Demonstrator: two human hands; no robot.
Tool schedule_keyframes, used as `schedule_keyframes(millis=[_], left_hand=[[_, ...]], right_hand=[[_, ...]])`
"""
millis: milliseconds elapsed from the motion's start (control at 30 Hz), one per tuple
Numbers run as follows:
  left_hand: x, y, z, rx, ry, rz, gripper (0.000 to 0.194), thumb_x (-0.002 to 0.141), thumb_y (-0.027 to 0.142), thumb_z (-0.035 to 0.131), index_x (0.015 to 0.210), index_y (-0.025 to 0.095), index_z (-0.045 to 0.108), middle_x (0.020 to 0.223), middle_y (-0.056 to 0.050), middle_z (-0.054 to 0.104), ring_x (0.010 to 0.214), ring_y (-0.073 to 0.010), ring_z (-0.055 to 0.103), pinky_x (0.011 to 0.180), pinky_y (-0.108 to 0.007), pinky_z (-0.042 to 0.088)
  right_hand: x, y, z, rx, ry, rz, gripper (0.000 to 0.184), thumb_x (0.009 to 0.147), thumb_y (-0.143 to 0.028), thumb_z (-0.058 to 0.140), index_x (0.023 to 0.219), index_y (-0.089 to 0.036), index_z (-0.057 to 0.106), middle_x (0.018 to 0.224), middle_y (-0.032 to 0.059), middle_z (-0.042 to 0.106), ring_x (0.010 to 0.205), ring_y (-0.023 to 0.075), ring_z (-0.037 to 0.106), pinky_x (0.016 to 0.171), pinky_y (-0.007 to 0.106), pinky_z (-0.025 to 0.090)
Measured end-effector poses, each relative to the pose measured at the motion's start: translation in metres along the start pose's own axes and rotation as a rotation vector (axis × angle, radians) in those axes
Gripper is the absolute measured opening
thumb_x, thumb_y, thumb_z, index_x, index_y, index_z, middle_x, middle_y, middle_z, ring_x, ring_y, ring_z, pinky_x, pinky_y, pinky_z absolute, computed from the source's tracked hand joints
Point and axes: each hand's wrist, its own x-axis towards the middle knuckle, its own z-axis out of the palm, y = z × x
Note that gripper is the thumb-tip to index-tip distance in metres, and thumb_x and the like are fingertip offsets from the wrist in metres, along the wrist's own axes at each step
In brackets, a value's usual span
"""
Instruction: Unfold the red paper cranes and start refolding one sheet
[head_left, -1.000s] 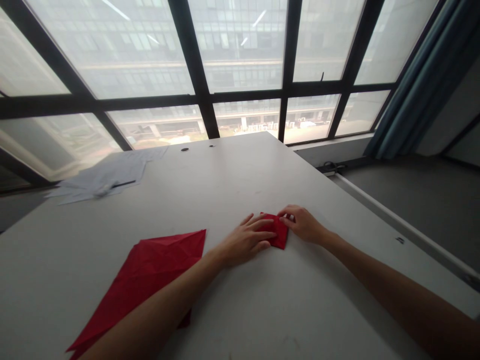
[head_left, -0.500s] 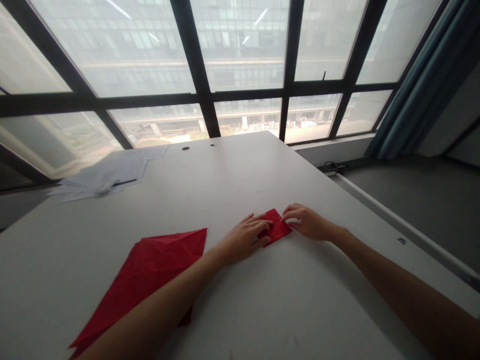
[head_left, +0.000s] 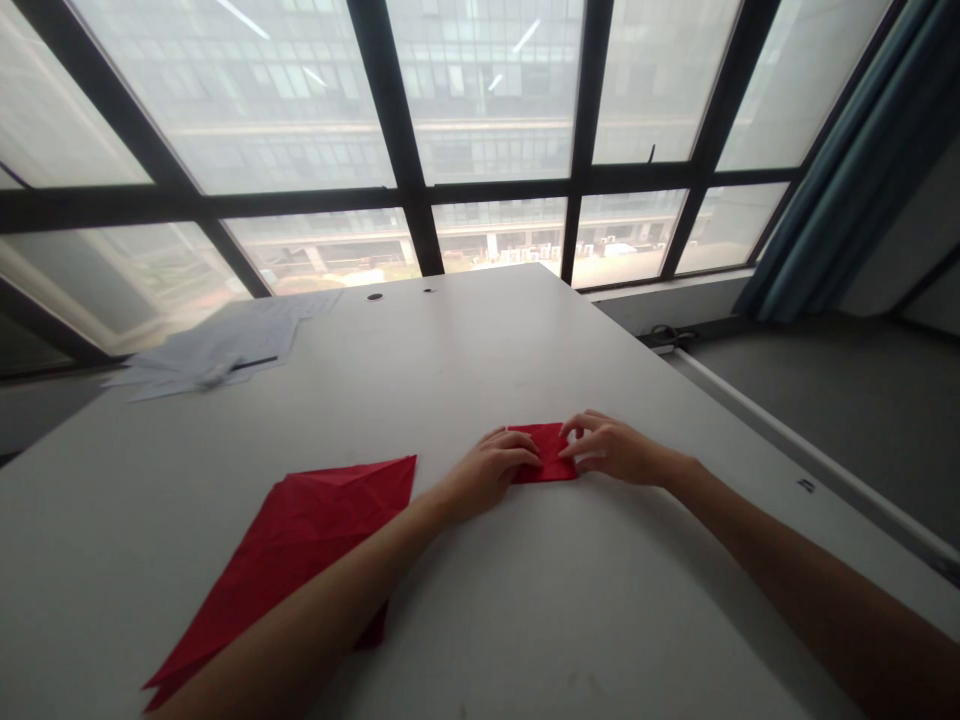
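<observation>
Taking the small folded red paper (head_left: 548, 450) as clock centre: lies flat on the white table (head_left: 487, 610), long edges running roughly nine to three. At nine o'clock, left hand (head_left: 489, 470), fingers bent and laid over the paper's end, unclenched. At three, right hand (head_left: 616, 449), fingers curled, tips at the opposite end; cannot tell whether pinching or merely touching. Could skid or twist on the smooth top if pushed harder from three than held from nine; could take a crooked crease if pressed while misaligned, or lift open if released from both ends. At eight, large creased red sheet (head_left: 285, 540), partly hidden by the left forearm (head_left: 330, 605); could get dragged or crumpled by a lowered elbow. Toward ten, well apart, loose white papers (head_left: 210, 335). At twelve, beyond the table, windows (head_left: 487, 95).
</observation>
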Motion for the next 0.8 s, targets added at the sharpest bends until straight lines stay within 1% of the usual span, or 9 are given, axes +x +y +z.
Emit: schedule_keyframes(millis=[100,200,333,433,567,633,800], left_hand=[[-0.0003,-0.0026,0.0005,-0.028,0.006,-0.009,0.036,0.092,0.005,0.045,0.105,0.023,0.072,0.121,-0.006,0.067,0.114,-0.0190,0.060,0.116,-0.044,0.033],[-0.0011,-0.0044,0.0005,-0.042,-0.005,-0.015,0.034,0.089,0.004,0.049,0.103,0.024,0.073,0.123,-0.006,0.067,0.116,-0.0196,0.060,0.117,-0.045,0.031],[-0.0010,-0.0043,0.0005,-0.055,-0.005,-0.028,0.035,0.084,0.001,0.053,0.102,0.024,0.073,0.121,-0.004,0.066,0.114,-0.0181,0.060,0.115,-0.040,0.036],[-0.0004,-0.0040,0.0012,-0.064,0.002,-0.030,0.037,0.083,0.000,0.053,0.102,0.024,0.072,0.120,-0.004,0.067,0.114,-0.0173,0.060,0.113,-0.037,0.038],[0.0000,-0.0043,0.0020,-0.081,0.015,-0.023,0.036,0.083,0.000,0.054,0.103,0.024,0.073,0.119,-0.004,0.067,0.115,-0.0183,0.059,0.111,-0.037,0.040],[0.0000,-0.0045,0.0020,-0.085,0.019,-0.020,0.034,0.084,0.001,0.054,0.103,0.023,0.073,0.119,-0.005,0.067,0.114,-0.0187,0.059,0.111,-0.037,0.040],[0.0003,-0.0036,0.0011,-0.080,0.013,-0.016,0.033,0.084,0.002,0.054,0.102,0.023,0.073,0.118,-0.005,0.067,0.113,-0.0188,0.060,0.111,-0.036,0.039]], right_hand=[[0.0001,-0.0027,-0.0009,0.022,-0.022,0.005,0.026,0.081,-0.024,0.075,0.104,-0.036,0.077,0.115,0.0047,0.066,0.106,0.0233,0.059,0.091,0.036,0.050],[0.0005,-0.0043,-0.0005,0.045,-0.038,0.022,0.027,0.081,-0.024,0.076,0.105,-0.035,0.077,0.113,0.0046,0.067,0.105,0.0232,0.059,0.090,0.035,0.050],[0.0011,-0.0050,0.0009,0.107,-0.026,0.047,0.022,0.083,-0.028,0.074,0.104,-0.033,0.078,0.108,0.0054,0.069,0.101,0.0226,0.061,0.089,0.034,0.050],[0.0006,-0.0057,0.0011,0.178,-0.017,0.067,0.020,0.085,-0.033,0.073,0.104,-0.030,0.078,0.109,0.0070,0.068,0.100,0.0219,0.062,0.088,0.034,0.051],[0.0000,-0.0080,0.0009,0.263,-0.024,0.074,0.017,0.086,-0.036,0.072,0.099,-0.026,0.079,0.109,0.0083,0.066,0.101,0.0208,0.062,0.088,0.034,0.052],[0.0001,-0.0087,0.0009,0.279,-0.025,0.074,0.018,0.087,-0.036,0.071,0.100,-0.026,0.078,0.109,0.0083,0.066,0.101,0.0206,0.062,0.088,0.033,0.052],[0.0002,-0.0081,0.0025,0.320,-0.002,0.121,0.017,0.088,-0.033,0.068,0.099,-0.024,0.078,0.110,0.0087,0.065,0.096,0.0198,0.062,0.080,0.031,0.053]])
